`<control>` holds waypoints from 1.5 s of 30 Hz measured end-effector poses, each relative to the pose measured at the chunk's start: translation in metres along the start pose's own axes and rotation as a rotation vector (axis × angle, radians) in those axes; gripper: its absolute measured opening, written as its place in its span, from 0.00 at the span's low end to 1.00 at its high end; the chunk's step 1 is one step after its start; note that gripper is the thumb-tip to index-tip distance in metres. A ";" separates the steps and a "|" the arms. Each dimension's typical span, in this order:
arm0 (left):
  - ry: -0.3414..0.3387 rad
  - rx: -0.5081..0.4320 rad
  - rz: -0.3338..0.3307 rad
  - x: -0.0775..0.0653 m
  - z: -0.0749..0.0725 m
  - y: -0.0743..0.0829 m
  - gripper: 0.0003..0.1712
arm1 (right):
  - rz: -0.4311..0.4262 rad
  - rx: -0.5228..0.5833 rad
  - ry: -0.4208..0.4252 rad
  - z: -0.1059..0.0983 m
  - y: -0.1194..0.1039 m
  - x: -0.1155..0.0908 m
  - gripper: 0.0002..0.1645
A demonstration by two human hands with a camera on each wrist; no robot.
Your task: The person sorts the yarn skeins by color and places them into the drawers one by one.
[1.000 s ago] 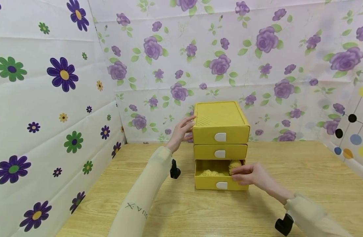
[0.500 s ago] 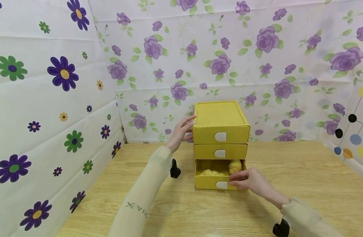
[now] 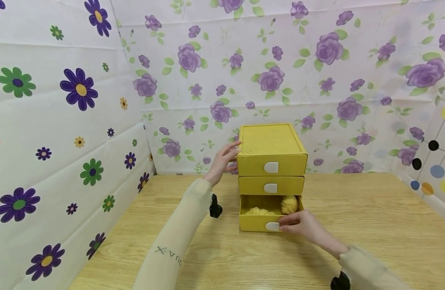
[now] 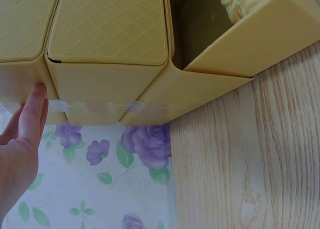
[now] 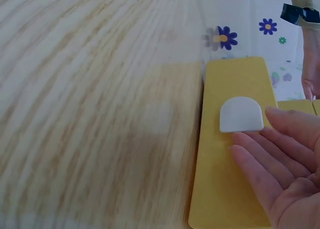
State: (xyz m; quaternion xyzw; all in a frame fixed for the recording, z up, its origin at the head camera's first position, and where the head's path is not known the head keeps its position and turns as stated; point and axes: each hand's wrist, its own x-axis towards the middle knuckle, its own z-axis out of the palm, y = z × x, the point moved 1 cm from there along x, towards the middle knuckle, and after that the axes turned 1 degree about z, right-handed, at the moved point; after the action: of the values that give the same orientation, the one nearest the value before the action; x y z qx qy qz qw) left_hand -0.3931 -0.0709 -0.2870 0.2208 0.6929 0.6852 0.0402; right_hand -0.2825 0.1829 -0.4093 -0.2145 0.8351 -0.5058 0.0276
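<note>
A yellow drawer cabinet [image 3: 273, 139] with three stacked drawers stands on the table. Its bottom drawer [image 3: 253, 222] is pulled out and holds a ball of yellow yarn [image 3: 289, 204] at its right and a looser heap of yellow yarn [image 3: 258, 211] at its left. My left hand [image 3: 221, 161] rests with extended fingers against the cabinet's upper left side, as the left wrist view also shows. In front of the bottom drawer is my right hand [image 3: 302, 225]. Its fairly straight fingers lie at the drawer front, right beside the white tab handle [image 5: 241, 114], with the thumb near the drawer's edge.
The wood-grain table [image 3: 226, 257] reaches back to a wall covering [image 3: 208, 80] with purple roses. At the left hangs a white sheet [image 3: 63, 133] with daisies. A black strap mount [image 3: 215, 206] sits at my left wrist.
My right hand has moved down and left from beside the yarn ball to the drawer front near the tab, leaving the ball in view. My left hand stays on the cabinet.
</note>
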 end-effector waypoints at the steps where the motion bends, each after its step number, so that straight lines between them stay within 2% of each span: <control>1: 0.002 0.007 -0.003 -0.001 0.000 0.001 0.27 | -0.002 -0.006 0.004 0.001 0.000 0.000 0.17; 7: 0.009 0.011 -0.001 0.002 -0.001 -0.002 0.27 | 0.024 -0.036 0.061 0.005 0.002 0.002 0.11; 12: 0.034 -0.011 0.003 0.011 -0.005 -0.016 0.25 | 0.068 -0.029 0.119 0.008 0.003 0.004 0.07; 17: 0.066 0.014 0.028 0.017 -0.006 -0.024 0.24 | 0.060 -0.060 0.150 0.009 0.003 0.007 0.06; 32: 0.063 0.020 0.025 0.017 -0.006 -0.023 0.23 | 0.056 -0.069 0.162 0.004 0.007 0.022 0.05; 41: 0.005 0.008 0.006 0.001 0.000 -0.001 0.26 | 0.087 -0.023 0.166 -0.002 0.013 0.036 0.06; 45: 0.021 0.007 0.011 0.006 -0.002 -0.008 0.26 | 0.097 0.015 0.172 -0.003 0.013 0.041 0.06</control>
State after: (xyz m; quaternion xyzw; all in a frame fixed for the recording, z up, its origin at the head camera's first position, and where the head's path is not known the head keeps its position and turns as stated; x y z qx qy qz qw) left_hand -0.4012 -0.0707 -0.2930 0.2173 0.6944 0.6854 0.0284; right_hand -0.3252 0.1748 -0.4121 -0.1293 0.8401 -0.5265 -0.0180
